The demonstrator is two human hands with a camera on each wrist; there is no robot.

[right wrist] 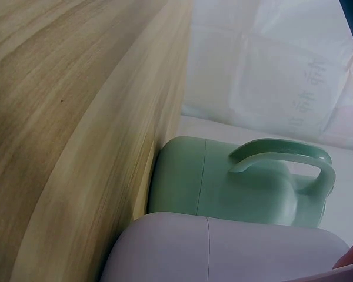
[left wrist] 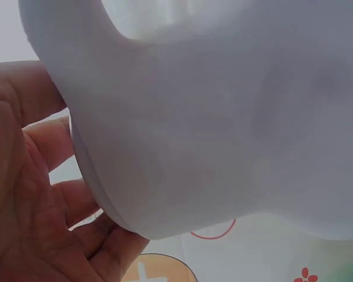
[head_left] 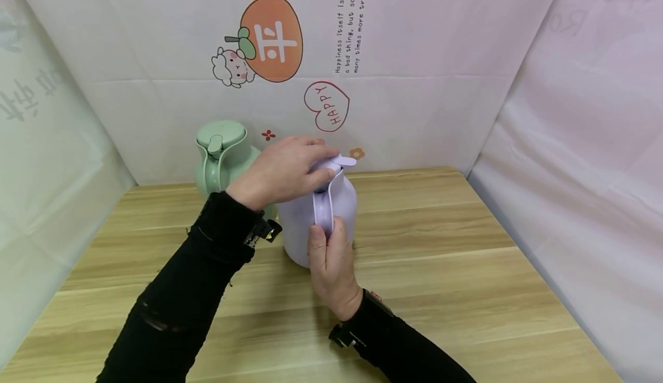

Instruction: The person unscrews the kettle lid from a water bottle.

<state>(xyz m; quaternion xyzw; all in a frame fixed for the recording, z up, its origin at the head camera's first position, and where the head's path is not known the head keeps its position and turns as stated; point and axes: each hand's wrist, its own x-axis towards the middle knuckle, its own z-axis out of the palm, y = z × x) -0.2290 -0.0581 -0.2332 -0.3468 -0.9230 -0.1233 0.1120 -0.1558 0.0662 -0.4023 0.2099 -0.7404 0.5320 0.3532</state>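
Jug (head_left: 342,210) between both hands

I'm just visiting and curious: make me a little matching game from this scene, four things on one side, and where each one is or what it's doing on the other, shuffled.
Things:
1. left hand
2. right hand
3. green jug
4. purple jug

Places or states:
A. stands at the back of the wooden table, beside the wall, untouched
B. grips the purple jug's handle
C. rests on top of the purple jug's lid
D. stands in the middle of the table, held by both hands

Pairs: 1-C, 2-B, 3-A, 4-D
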